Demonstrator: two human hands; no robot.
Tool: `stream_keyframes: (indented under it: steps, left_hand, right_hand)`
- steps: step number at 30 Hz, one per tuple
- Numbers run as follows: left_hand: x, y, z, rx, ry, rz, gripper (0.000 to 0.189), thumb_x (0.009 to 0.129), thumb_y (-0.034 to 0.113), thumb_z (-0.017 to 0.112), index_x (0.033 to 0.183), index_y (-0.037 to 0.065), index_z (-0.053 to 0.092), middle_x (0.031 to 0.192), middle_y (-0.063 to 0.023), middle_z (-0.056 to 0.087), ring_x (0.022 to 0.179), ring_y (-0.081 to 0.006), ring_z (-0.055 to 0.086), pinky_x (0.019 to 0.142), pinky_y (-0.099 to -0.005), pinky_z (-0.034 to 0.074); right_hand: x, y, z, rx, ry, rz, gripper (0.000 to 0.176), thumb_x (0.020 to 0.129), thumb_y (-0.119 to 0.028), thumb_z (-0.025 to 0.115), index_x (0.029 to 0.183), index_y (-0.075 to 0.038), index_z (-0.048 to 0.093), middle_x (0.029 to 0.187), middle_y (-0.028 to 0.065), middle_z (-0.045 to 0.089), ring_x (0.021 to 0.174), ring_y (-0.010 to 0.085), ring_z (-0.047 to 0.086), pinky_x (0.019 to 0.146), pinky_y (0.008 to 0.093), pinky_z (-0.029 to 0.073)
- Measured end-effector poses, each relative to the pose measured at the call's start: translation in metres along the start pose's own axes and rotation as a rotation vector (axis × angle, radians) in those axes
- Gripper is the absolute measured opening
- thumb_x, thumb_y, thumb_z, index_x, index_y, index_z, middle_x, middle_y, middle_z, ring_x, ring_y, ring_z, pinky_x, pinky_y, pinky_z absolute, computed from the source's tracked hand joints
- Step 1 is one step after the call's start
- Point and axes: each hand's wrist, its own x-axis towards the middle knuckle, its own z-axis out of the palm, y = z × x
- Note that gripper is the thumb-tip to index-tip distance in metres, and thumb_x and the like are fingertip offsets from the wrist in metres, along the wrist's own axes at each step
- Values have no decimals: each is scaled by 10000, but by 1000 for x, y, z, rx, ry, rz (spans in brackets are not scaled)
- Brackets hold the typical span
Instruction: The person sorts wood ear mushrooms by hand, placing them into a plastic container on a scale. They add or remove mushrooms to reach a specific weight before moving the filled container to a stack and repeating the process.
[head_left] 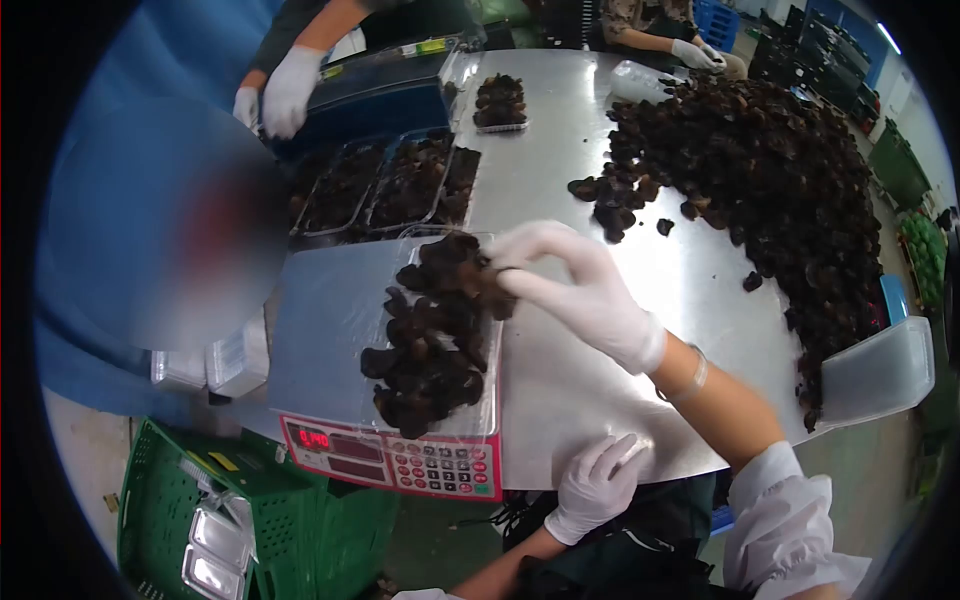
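Note:
My right hand (585,290), in a white glove, reaches over a clear plastic tray (492,375) heaped with dark wood ear mushrooms (425,345). Thumb and fingers pinch a brownish wood ear mushroom (488,290) at the tray's far right side. Under the tray is a scale (330,330) with a red-edged keypad panel; its lit red digits seem to read 0.140. My left hand (600,487), also gloved, rests at the near edge of the metal table (560,400). Its fingers are loosely bent and slightly apart, and nothing shows in them.
A large pile of wood ear mushrooms (760,170) covers the table's right side. Stacked clear trays (875,370) stand at the right edge. Filled trays (410,180) lie beyond the scale. A co-worker's gloved hand (292,92) is at the far left. Green crates (270,500) sit below.

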Motion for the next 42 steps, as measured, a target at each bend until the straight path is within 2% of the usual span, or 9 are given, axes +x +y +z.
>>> stream_keyframes:
  steps: [3, 9, 13, 15, 22, 23, 30, 39, 42]
  left_hand:
    - [5, 2, 2, 0, -68, -91, 334, 794, 179, 728, 1128, 169, 731, 1316, -21, 600, 1209, -288, 501, 951, -413, 469]
    - [27, 8, 2, 222, -404, -158, 635, 890, 421, 660, 1422, 95, 544, 1462, -180, 464, 1363, -412, 401, 1157, -596, 288]
    - [30, 10, -3, 274, -444, -139, 656, 889, 410, 666, 1437, 81, 519, 1465, -187, 445, 1358, -419, 393, 1161, -608, 275]
    - [36, 9, -4, 181, -435, -163, 675, 871, 349, 697, 1448, 67, 492, 1455, -193, 446, 1347, -429, 394, 1166, -608, 269]
    - [51, -4, -4, 3, -269, -260, 611, 843, 136, 690, 1412, 28, 495, 1394, -206, 490, 1268, -401, 455, 1089, -506, 361]
    - [50, -8, -3, 15, -270, -251, 611, 843, 136, 690, 1412, 28, 495, 1394, -206, 490, 1268, -401, 455, 1089, -506, 361]
    - [45, -9, 4, 55, -187, -270, 530, 864, 169, 674, 1367, 63, 547, 1365, -182, 526, 1232, -400, 496, 1042, -511, 406]
    - [42, -9, 6, 200, -260, -231, 348, 875, 194, 661, 1168, 16, 597, 1303, -182, 539, 1184, -386, 509, 1000, -510, 426]
    - [48, -6, 3, 26, -97, -243, 279, 855, 131, 675, 1097, 2, 623, 1140, -193, 597, 1136, -378, 538, 974, -490, 441]
  right_hand:
    - [-71, -15, -50, 360, 208, 406, 87, 954, -62, 656, 1006, 8, 660, 971, 89, 703, 957, 135, 655, 852, 289, 525]
    - [-280, -31, -131, -253, 788, 668, 101, 976, -56, 614, 1038, 14, 653, 861, 53, 670, 831, 137, 647, 799, 268, 513]
    - [-398, -43, -157, -1012, 1092, 645, 295, 973, -68, 609, 1256, 17, 605, 1242, 99, 624, 1119, 193, 602, 1006, 337, 471]
    - [-418, -48, -151, -848, 1344, 684, 357, 972, -29, 561, 1325, 21, 565, 1323, 116, 585, 1208, 233, 557, 1070, 366, 427]
    - [-281, 2, -68, -157, 700, 506, 471, 928, -189, 676, 1348, -17, 549, 1398, 197, 517, 1250, 295, 550, 1059, 373, 451]
    - [-253, 12, -72, -702, 371, 366, 549, 906, -182, 684, 1397, -21, 499, 1423, 230, 490, 1266, 358, 538, 1070, 396, 448]
    - [-117, 104, -67, -751, 122, 428, 294, 887, -104, 635, 1176, -51, 655, 1094, 163, 646, 1046, 374, 605, 926, 468, 494]
    - [-5, 1, 29, -97, 175, -414, 282, 899, -70, 669, 1178, -89, 703, 1103, 96, 698, 1035, 258, 650, 912, 356, 506]
    - [-18, 5, 19, 318, 280, -36, 205, 963, -93, 603, 1126, -5, 691, 1064, 132, 705, 975, 226, 679, 886, 325, 520]
